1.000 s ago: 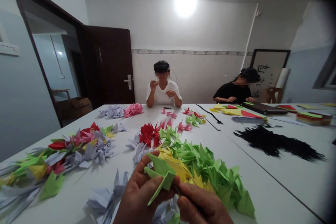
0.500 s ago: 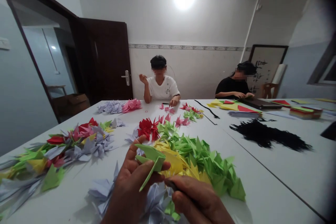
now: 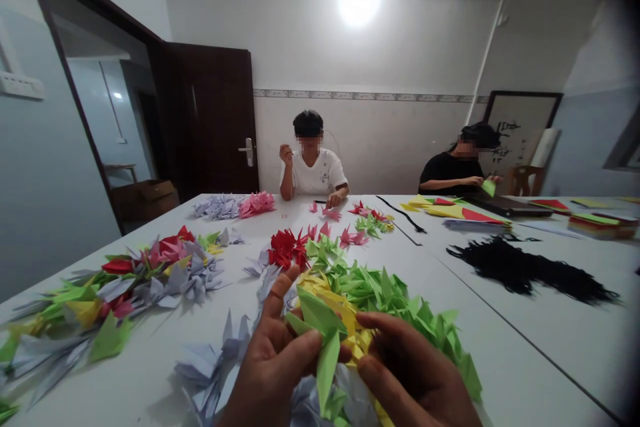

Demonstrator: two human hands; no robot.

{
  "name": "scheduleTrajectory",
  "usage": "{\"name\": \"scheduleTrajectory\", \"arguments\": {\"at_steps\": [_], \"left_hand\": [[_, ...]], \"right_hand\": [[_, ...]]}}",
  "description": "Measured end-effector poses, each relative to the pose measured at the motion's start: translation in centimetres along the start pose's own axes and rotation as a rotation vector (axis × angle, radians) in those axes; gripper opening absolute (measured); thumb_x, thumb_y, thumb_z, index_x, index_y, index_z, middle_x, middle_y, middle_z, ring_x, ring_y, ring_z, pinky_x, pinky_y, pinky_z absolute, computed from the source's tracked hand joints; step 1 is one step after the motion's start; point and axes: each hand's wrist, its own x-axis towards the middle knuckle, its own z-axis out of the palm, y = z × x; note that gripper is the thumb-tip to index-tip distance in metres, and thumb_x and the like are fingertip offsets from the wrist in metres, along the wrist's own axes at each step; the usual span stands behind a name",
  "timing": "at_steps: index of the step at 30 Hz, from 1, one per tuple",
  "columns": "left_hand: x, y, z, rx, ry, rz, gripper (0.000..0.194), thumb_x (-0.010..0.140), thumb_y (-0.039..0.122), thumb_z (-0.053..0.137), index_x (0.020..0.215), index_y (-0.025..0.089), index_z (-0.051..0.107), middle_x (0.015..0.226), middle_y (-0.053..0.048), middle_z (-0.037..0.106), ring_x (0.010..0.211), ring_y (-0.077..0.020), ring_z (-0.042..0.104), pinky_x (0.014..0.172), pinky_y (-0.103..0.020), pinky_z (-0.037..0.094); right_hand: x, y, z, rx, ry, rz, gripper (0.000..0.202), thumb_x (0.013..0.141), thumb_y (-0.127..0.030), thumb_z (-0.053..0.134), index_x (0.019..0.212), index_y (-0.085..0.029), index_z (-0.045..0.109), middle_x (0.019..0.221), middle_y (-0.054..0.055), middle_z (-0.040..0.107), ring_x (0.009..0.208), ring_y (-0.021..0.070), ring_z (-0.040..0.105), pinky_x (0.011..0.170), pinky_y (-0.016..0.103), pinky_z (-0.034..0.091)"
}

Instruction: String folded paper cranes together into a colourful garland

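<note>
My left hand (image 3: 280, 353) is closed on a light green folded paper crane (image 3: 325, 340), pinching it between thumb and fingers with its wings spread. Just right of the crane is my right hand (image 3: 405, 367), its thumb and index fingertip apart, with nothing that I can make out between them; its other fingers are hidden. Beneath and beyond both hands lie heaps of paper cranes: yellow ones (image 3: 360, 337), green ones (image 3: 400, 297), red ones (image 3: 287, 249) and pale lilac ones (image 3: 213, 363).
A mixed crane pile (image 3: 150, 267) covers the table's left. To the right lie a black string bundle (image 3: 530, 267) and paper sheets (image 3: 475, 223). Across the white table (image 3: 505, 353) sit a person in white (image 3: 317, 170) and a person in black (image 3: 445, 167), who holds green paper.
My right hand's thumb and index finger have parted; a dark bit seen at them before is no longer visible. The green crane has turned in my left hand. The view has shifted slightly.
</note>
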Motion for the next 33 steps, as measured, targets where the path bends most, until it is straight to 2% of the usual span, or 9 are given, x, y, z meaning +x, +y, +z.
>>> {"name": "scheduleTrajectory", "arguments": {"at_steps": [4, 6, 10, 13, 17, 21, 24, 29, 33], "left_hand": [[-0.4, -0.6, 0.3, 0.000, -0.078, 0.030, 0.089, 0.070, 0.019, 0.077, 0.144, 0.028, 0.030, 0.075, -0.001, 0.070, 0.057, -0.0130, 0.062, 0.059, -0.023, 0.048], [-0.6, -0.8, 0.5, 0.002, -0.082, 0.054, 0.087, 0.070, 0.022, 0.077, 0.144, 0.027, 0.031, 0.080, -0.003, 0.070, 0.062, -0.0131, 0.062, 0.060, -0.022, 0.047], [-0.8, -1.2, 0.3, 0.138, -0.097, 0.087, 0.083, 0.075, 0.028, 0.074, 0.145, 0.024, 0.030, 0.070, -0.001, 0.066, 0.057, -0.0114, 0.057, 0.054, -0.020, 0.043], [-0.8, -1.4, -0.1, 0.203, -0.118, 0.099, 0.084, 0.078, 0.033, 0.071, 0.147, 0.022, 0.024, 0.065, -0.001, 0.063, 0.057, -0.0131, 0.057, 0.052, -0.020, 0.043], [-0.9, -1.6, -0.4, 0.129, -0.154, 0.158, 0.077, 0.082, 0.030, 0.064, 0.148, 0.024, 0.023, 0.068, 0.000, 0.064, 0.062, -0.0140, 0.059, 0.063, -0.026, 0.049], [-0.9, -1.9, -0.2, 0.064, -0.213, 0.218, 0.085, 0.074, 0.024, 0.071, 0.146, 0.030, 0.025, 0.089, -0.005, 0.069, 0.078, -0.0184, 0.063, 0.076, -0.031, 0.049], [-0.8, -2.3, 0.0, 0.115, -0.151, 0.231, 0.086, 0.073, 0.024, 0.074, 0.144, 0.028, 0.026, 0.093, -0.007, 0.069, 0.085, -0.0211, 0.065, 0.082, -0.033, 0.050], [-0.6, -2.7, 0.0, 0.265, -0.054, 0.265, 0.076, 0.075, 0.030, 0.074, 0.139, 0.022, 0.033, 0.078, -0.004, 0.070, 0.073, -0.0176, 0.066, 0.074, -0.027, 0.051], [-0.8, -3.0, 0.0, 0.328, -0.050, 0.266, 0.073, 0.075, 0.027, 0.074, 0.139, 0.022, 0.038, 0.070, -0.003, 0.069, 0.066, -0.0158, 0.064, 0.074, -0.027, 0.051]], "right_hand": [[0.7, -1.4, 0.9, -0.005, 0.056, -0.096, 0.016, 0.076, -0.022, 0.069, 0.091, -0.023, 0.071, 0.067, 0.001, 0.069, 0.055, 0.0133, 0.065, 0.049, 0.016, 0.054], [0.8, -1.7, 1.1, -0.019, 0.061, -0.111, 0.012, 0.075, -0.021, 0.068, 0.087, -0.023, 0.070, 0.066, 0.000, 0.069, 0.054, 0.0124, 0.065, 0.048, 0.015, 0.053], [0.8, -1.5, 0.8, -0.025, 0.017, -0.082, 0.013, 0.078, -0.023, 0.068, 0.091, -0.022, 0.070, 0.070, 0.002, 0.070, 0.060, 0.0137, 0.067, 0.053, 0.017, 0.055], [0.8, -1.6, 0.8, -0.003, 0.005, -0.066, 0.009, 0.079, -0.026, 0.066, 0.083, -0.018, 0.068, 0.066, 0.004, 0.068, 0.056, 0.0152, 0.066, 0.051, 0.019, 0.055], [1.1, -2.0, 0.8, 0.011, 0.032, -0.048, 0.013, 0.079, -0.029, 0.066, 0.074, -0.017, 0.066, 0.061, 0.003, 0.065, 0.053, 0.0138, 0.063, 0.048, 0.018, 0.053], [1.3, -1.9, 0.6, 0.019, 0.090, -0.044, 0.015, 0.077, -0.031, 0.068, 0.074, -0.017, 0.067, 0.063, 0.003, 0.063, 0.054, 0.0124, 0.060, 0.048, 0.017, 0.052], [1.3, -1.7, 0.6, 0.052, 0.055, -0.028, 0.014, 0.078, -0.030, 0.068, 0.072, -0.017, 0.066, 0.062, 0.002, 0.062, 0.054, 0.0116, 0.058, 0.049, 0.017, 0.051], [1.3, -1.1, 0.9, 0.092, 0.027, -0.030, 0.013, 0.073, -0.024, 0.072, 0.085, -0.020, 0.069, 0.056, -0.002, 0.058, 0.047, 0.0090, 0.053, 0.043, 0.015, 0.045], [0.9, -0.8, 0.9, 0.064, 0.000, -0.028, 0.010, 0.076, -0.027, 0.071, 0.083, -0.020, 0.070, 0.067, 0.004, 0.067, 0.056, 0.0145, 0.062, 0.053, 0.021, 0.053]]}}
